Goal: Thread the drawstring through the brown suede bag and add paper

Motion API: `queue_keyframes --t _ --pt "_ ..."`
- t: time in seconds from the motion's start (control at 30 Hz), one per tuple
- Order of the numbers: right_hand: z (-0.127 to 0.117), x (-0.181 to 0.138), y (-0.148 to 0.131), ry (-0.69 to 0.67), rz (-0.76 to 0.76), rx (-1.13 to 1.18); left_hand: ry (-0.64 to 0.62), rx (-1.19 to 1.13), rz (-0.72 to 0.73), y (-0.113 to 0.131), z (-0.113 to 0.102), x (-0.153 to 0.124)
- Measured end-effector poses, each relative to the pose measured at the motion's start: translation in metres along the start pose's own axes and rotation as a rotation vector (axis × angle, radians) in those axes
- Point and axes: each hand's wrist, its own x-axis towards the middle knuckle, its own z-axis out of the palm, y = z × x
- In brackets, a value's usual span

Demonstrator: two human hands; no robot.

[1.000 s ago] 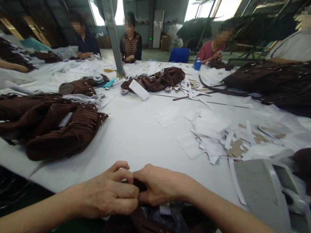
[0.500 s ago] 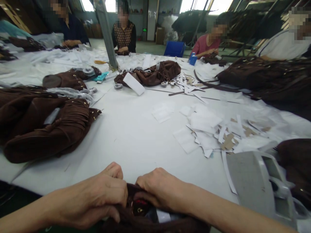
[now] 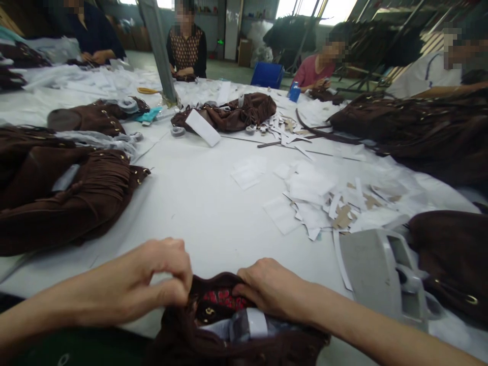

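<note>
At the near edge of the table (image 3: 206, 203), we find the bag (image 3: 236, 340) with its mouth open toward us; its red lining (image 3: 224, 299) and a clear packet (image 3: 244, 325) show inside. The left hand (image 3: 152, 284) pinches the left rim between thumb and fingers. The right hand (image 3: 274, 290) curls over the right rim, fingers closed on it. We judge the step in hand to be spreading the mouth (the grips sit on opposite sides). A next move calls for one hand to hold the rim taut and free the other. Paper scraps (image 3: 320, 198) lie farther right.
</note>
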Motion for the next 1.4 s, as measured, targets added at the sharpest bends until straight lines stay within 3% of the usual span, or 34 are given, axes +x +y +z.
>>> queue_keyframes --t 0.07,0.1,0.2,0.27,0.37,0.53,0.73,0.83,0.93,1.03,1.2,1.4 --pt "-0.006 0.003 -0.007 -0.016 -0.025 -0.005 0.082 0.072 -0.071 0.006 -0.005 0.020" --pt "-0.009 0.004 -0.010 -0.019 -0.037 -0.006 0.052 0.137 -0.091 0.007 -0.003 0.031" --pt "-0.018 0.002 -0.012 -0.026 -0.047 0.031 -0.232 0.276 -0.142 0.004 0.016 0.058" --pt "-0.020 -0.002 -0.005 -0.057 -0.024 0.129 -0.302 0.331 -0.134 0.001 0.031 0.067" --pt "-0.018 -0.009 0.012 -0.101 0.042 0.297 -0.192 0.427 -0.101 -0.001 0.043 0.067" --pt "-0.018 -0.021 0.025 -0.183 0.102 0.428 -0.109 0.492 -0.119 0.004 0.039 0.058" --pt "-0.015 -0.033 0.023 -0.031 0.133 0.426 -0.105 0.396 -0.183 0.000 0.029 0.058" --pt "-0.008 -0.039 0.036 -0.073 0.236 0.716 -0.108 0.433 -0.203 -0.013 0.029 0.055" --pt "-0.004 -0.052 0.047 -0.212 0.305 1.104 -0.117 0.458 -0.207 -0.026 0.029 0.049" --pt "0.000 -0.060 0.047 -0.269 0.353 1.304 -0.128 0.458 -0.212 -0.030 0.029 0.045" --pt "0.010 -0.054 0.035 -0.095 0.353 1.322 -0.126 0.492 -0.260 -0.026 0.031 0.045" --pt "0.012 -0.061 0.019 0.220 0.351 0.899 -0.113 0.377 -0.389 -0.030 0.029 0.049"
